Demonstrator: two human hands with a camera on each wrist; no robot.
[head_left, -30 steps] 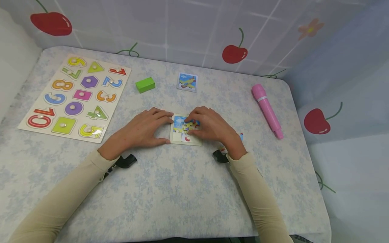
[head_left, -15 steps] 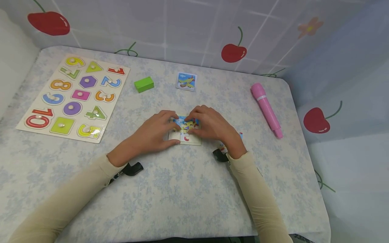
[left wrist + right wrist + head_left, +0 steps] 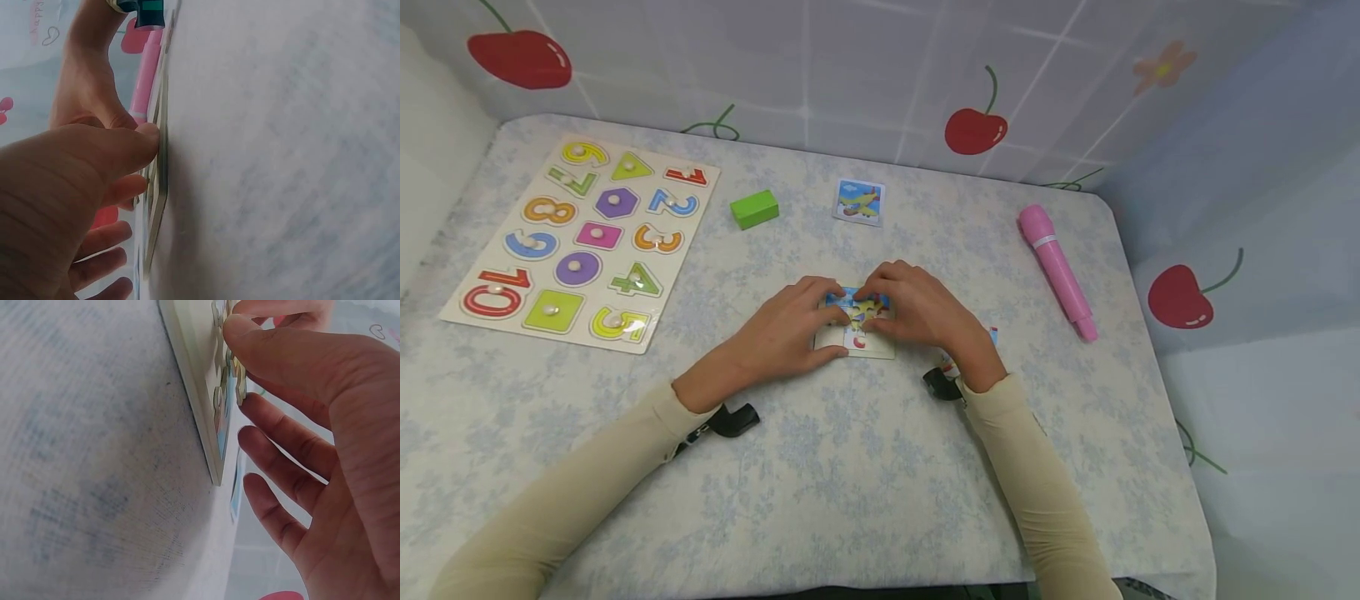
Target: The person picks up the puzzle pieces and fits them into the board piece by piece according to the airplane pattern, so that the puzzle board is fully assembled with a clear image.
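A small jigsaw board [image 3: 880, 352] with a cream rim lies flat on the table, several airplane-picture pieces set in it. My right hand [image 3: 919, 308] reaches over its right side. In the right wrist view, its thumb and fingers pinch a puzzle piece [image 3: 241, 384] that stands tilted, raised above the board. My left hand [image 3: 782, 329] lies over the board's left side with loosely bent fingers. Its thumb touches the board's near edge in the left wrist view, and its index finger is at the pieces. The fingers hide part of the picture.
A picture card with an airplane [image 3: 859, 202] lies behind the board, a green block [image 3: 755, 209] to its left. A number-and-shape peg board [image 3: 591, 329] is at the left, a pink microphone-like toy [image 3: 1060, 275] at the right. A colourful piece [image 3: 949, 365] shows beneath the right wrist.
My left hand has moved right from the board's left edge onto its pieces. My right hand has stayed nearly in place over the right side.
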